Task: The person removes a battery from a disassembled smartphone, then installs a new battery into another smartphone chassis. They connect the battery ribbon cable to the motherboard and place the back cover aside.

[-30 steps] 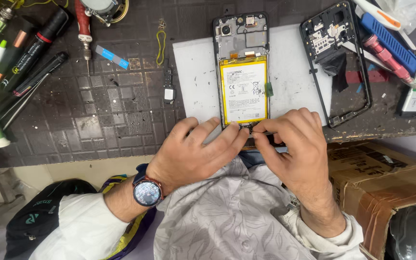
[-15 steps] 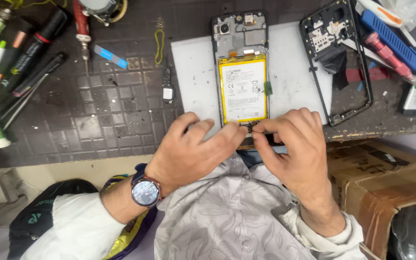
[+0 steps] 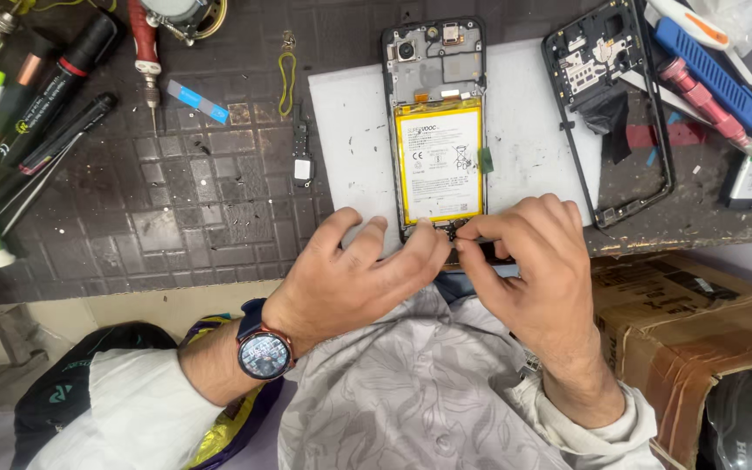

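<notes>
Our left hand (image 3: 350, 270) and right hand (image 3: 528, 261) pinch together at the opened phone's (image 3: 437, 130) near end. Its long axis runs straight away from us.

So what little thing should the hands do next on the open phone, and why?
Probably keep the left hand pressing the opened phone steady while the right hand gently works at the bottom edge. Both sets of fingertips meet just below the yellow-edged battery, where small parts show, and the phone lies loose on a white sheet, so it could slide.
</notes>
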